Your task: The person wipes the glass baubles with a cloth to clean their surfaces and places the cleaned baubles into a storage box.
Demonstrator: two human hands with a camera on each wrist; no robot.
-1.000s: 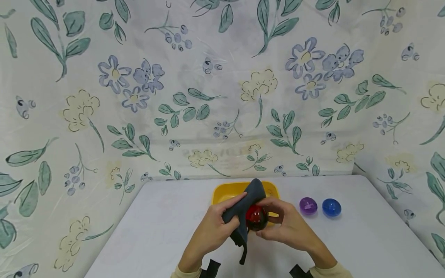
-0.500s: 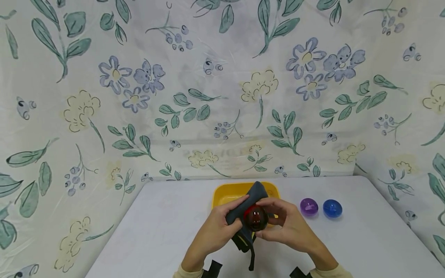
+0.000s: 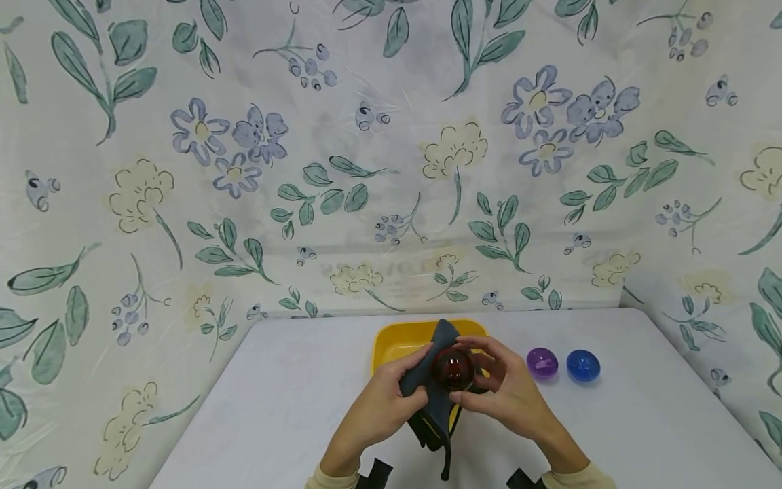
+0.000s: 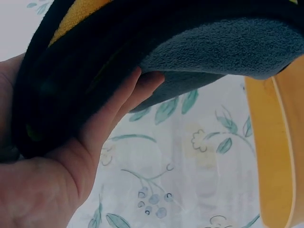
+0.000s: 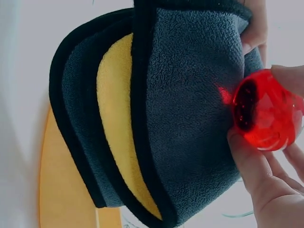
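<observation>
My left hand [image 3: 387,401] grips a folded grey-blue microfiber cloth [image 3: 437,407] with black edging and a yellow reverse, thumb on the near side. In the left wrist view, the cloth [image 4: 228,47] drapes over the fingers. My right hand [image 3: 507,390] holds a shiny see-through red ball [image 3: 453,369] by its sides, fingers above and thumb below in the head view. The ball is right at the cloth's face. In the right wrist view, the red ball [image 5: 268,111] shows a dark round patch on the side toward the cloth [image 5: 194,95].
A yellow tray [image 3: 397,339] stands on the white table [image 3: 275,387] just behind the hands, partly hidden by them. To its right lie a purple see-through ball [image 3: 542,363] and a blue one [image 3: 583,366]. A floral sheet [image 3: 379,204] hangs behind the table.
The right hand has turned the red ball, so a darker side faces the head camera, and raised it slightly. The cloth's hanging lower end has shifted right and down. The left hand keeps its grip.
</observation>
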